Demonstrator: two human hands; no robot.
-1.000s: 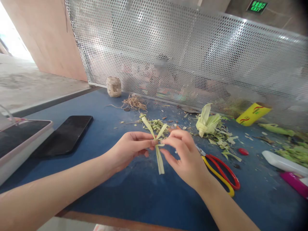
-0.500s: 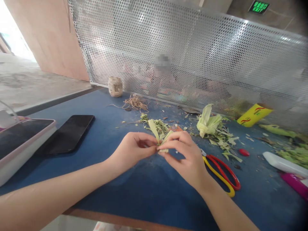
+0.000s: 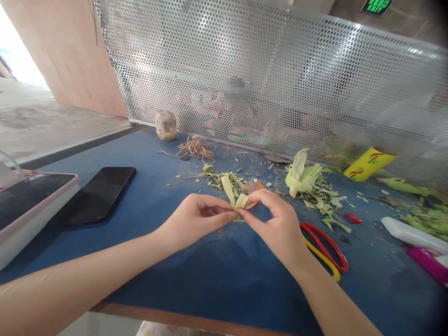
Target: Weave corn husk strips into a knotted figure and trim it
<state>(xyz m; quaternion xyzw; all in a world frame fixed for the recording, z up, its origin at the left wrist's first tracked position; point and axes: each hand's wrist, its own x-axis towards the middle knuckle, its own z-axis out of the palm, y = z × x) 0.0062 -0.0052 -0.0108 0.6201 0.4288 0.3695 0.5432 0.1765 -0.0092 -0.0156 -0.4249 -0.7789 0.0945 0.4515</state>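
Observation:
My left hand [image 3: 198,218] pinches the lower end of some pale green husk strips [image 3: 229,189] between thumb and fingers. From the other side, my right hand [image 3: 276,221] grips a folded part of the same strips with thumb and forefinger. The fingertips of both hands almost meet over the table. Just right of my right wrist lie scissors [image 3: 325,247] with one red and one yellow handle; their blades are hidden behind the hand. Behind my fingers is a small heap of green scraps [image 3: 219,177].
A leafy pale green husk bundle [image 3: 303,177] sits on shredded scraps at the right. A yellow tube [image 3: 369,164], a white-and-purple object [image 3: 416,238] and tangled twine [image 3: 196,148] lie around. At left are a black phone [image 3: 101,196] and a pink-rimmed container [image 3: 31,205]. A perforated metal screen [image 3: 196,60] stands behind.
My right fingers have shifted their hold, and a folded, spread-out piece of husk now shows between the hands. The view has moved slightly.

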